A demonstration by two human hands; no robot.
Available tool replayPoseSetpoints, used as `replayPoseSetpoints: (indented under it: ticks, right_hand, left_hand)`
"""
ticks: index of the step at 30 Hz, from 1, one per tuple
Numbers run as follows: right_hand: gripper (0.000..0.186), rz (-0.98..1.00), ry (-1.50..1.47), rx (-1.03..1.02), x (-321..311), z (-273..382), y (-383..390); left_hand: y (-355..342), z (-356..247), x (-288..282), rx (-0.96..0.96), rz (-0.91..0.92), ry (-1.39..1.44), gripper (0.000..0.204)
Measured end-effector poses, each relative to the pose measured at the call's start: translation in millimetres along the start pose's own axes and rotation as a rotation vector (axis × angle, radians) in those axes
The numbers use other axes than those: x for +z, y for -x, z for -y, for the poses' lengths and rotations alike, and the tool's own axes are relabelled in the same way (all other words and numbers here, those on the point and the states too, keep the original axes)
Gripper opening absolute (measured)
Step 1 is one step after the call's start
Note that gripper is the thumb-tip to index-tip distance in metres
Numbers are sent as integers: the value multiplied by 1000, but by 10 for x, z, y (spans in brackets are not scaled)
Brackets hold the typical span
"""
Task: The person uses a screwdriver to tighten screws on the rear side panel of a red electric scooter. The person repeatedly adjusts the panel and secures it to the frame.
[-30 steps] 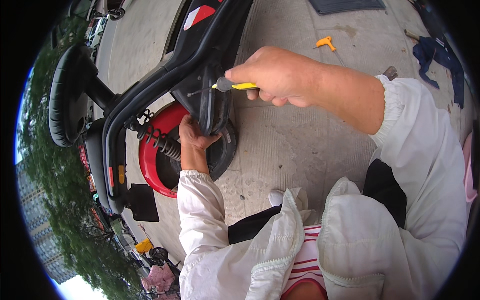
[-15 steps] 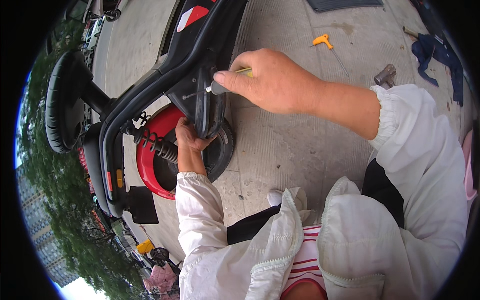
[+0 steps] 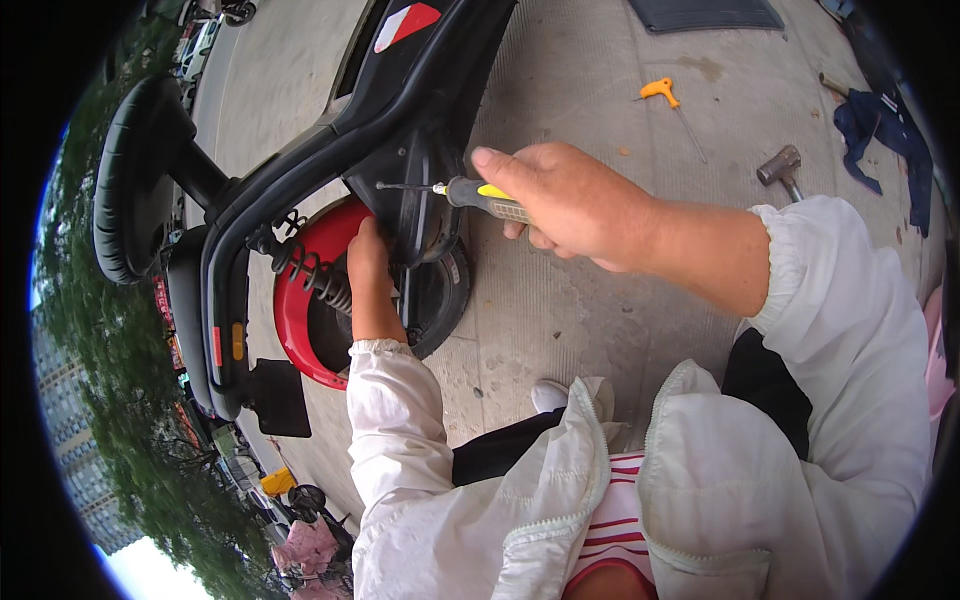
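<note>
Screwdriver (image 3: 484, 197) at black panel (image 3: 391, 212), clasped in right hand (image 3: 585, 205); left hand (image 3: 369, 257) just beside panel, grip indeterminable.

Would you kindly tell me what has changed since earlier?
The right hand has slid back along the screwdriver, away from its tip; the left hand has shifted left beside the black panel. The tip stays at the panel, the orange-handled hex key unmoved.

Orange-handled tool (image 3: 664, 94), hammer (image 3: 779, 165) (apparently) on pavement (image 3: 560, 340)
</note>
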State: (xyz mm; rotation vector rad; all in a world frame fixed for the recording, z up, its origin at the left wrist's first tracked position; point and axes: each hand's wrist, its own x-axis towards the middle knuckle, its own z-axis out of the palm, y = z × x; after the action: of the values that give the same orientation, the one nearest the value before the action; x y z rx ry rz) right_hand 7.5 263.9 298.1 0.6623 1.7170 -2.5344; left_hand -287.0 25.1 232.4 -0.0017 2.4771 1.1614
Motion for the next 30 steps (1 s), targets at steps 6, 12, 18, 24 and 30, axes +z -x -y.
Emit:
replayPoseSetpoints:
  ticks: [6,12,18,24,30]
  right_hand:
    - [34,-236,877,-650,-61,-114,29]
    - [32,-242,470,-316,16,-34,-11]
    - [30,-282,1045,-534,4,-159,63]
    - [33,-319,1113,-771,-176,-148,143]
    - [33,196,1013,-86,-931,-712,17]
  left_hand:
    - [297,-334,411,238,-55,135,54]
    - [271,-282,510,345,-206,142,61]
    - [254,-251,485,257,-62,442,43]
    - [330,-308,432,147,-3,580,34]
    - [390,-418,540,175,26,608,38]
